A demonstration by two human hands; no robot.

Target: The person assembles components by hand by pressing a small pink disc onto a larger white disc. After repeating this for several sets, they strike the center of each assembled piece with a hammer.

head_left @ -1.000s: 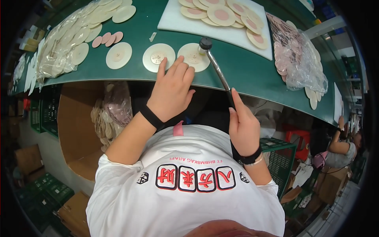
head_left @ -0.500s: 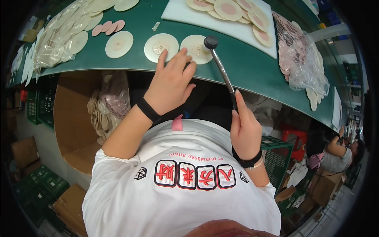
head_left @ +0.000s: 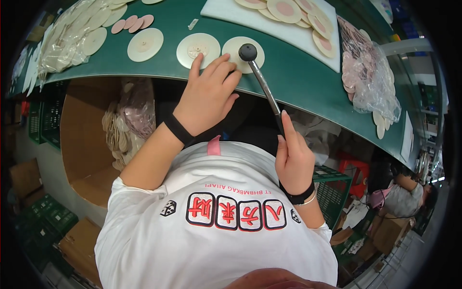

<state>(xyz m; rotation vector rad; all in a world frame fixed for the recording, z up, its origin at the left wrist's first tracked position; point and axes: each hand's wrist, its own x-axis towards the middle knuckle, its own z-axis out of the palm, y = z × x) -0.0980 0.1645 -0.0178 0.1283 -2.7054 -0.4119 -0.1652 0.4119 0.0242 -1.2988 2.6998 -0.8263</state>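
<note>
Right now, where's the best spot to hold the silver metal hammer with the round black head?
Probably its dark handle, coming from the person's own side, a little to the right, where the right hand holds it. The hammer slants: its black head is over a round cream disc, while the long, thin handle points toward the body.

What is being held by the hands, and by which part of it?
The right hand holds a hammer by its dark grip, opposite the black head; the left hand holds nothing.

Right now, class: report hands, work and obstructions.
Right hand gripping black-headed mallet. Left hand overlapping two cream discs. Mallet head hides right disc's centre.
</note>
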